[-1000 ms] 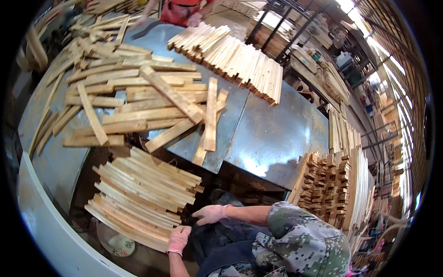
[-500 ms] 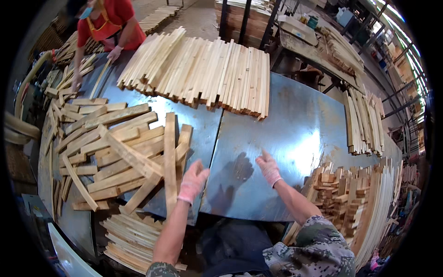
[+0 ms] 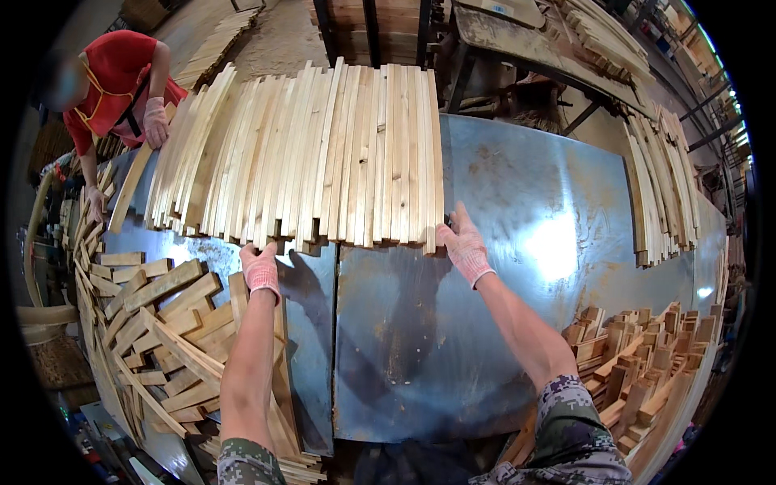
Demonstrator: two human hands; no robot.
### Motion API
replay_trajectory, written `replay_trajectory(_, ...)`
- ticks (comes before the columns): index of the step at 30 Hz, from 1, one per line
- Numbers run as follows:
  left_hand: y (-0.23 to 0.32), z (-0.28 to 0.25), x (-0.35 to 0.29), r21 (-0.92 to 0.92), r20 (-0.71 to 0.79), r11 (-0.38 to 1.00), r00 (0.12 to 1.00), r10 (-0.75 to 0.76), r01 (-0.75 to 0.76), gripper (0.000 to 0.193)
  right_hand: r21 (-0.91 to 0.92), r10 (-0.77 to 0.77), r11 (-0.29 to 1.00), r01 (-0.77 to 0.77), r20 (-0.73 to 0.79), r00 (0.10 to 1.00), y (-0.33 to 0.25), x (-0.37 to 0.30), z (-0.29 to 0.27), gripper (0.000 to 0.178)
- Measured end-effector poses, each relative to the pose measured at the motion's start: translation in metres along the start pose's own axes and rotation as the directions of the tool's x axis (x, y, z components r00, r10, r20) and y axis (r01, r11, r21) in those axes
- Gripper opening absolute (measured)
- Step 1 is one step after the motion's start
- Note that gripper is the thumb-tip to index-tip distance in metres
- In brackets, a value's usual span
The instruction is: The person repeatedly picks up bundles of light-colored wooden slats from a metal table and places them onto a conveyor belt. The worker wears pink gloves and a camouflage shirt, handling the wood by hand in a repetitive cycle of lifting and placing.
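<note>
A wide row of pale wooden strips (image 3: 323, 153) lies side by side on the metal table (image 3: 420, 347), near ends roughly lined up. Against its near edge, left of the middle, is my left hand (image 3: 261, 268) in a pinkish glove, thumb and fingers apart, fingertips at the strip ends. My right hand (image 3: 465, 249), gloved alike, is at the row's near right corner with its fingers spread; its thumb side meets the last strip. Neither hand has closed round a strip. Dark shadows of my arms fall on the table between them.
Loose wooden pieces (image 3: 174, 339) lie jumbled at the left. Short blocks (image 3: 647, 356) are stacked at the near right, and more strips (image 3: 659, 186) lie at the far right. Across the table, a co-worker in red (image 3: 121, 81) has a gloved hand on a strip (image 3: 133, 187).
Both my hands have moved forward from above the bare metal to the near edge of the strip row, the left one also leftward. The row now appears closer. The co-worker's hands have shifted too.
</note>
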State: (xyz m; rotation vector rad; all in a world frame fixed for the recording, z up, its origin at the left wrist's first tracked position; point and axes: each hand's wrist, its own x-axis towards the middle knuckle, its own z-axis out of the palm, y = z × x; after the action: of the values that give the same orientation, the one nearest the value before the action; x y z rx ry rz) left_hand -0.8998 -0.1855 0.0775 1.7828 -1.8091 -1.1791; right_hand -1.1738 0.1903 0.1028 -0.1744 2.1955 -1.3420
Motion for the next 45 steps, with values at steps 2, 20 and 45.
replay_trajectory(2,0.035,0.002,-0.025,0.12,-0.088,0.989,0.991,0.102,-0.091,0.052,-0.055,-0.004,0.998,0.002,-0.044,0.999,0.0,0.018,-0.007,0.087)
replay_trajectory(20,0.058,0.02,-0.078,0.347,0.423,0.824,0.859,0.288,-0.447,0.07,-0.475,-0.042,0.863,-0.171,-0.405,0.913,-0.05,0.065,-0.015,0.08)
replay_trajectory(45,-0.261,-0.29,-0.438,0.408,0.868,0.646,0.494,-0.054,-0.645,0.076,-0.043,0.467,0.851,-0.524,-0.394,0.792,0.253,-0.598,-0.069,0.07)
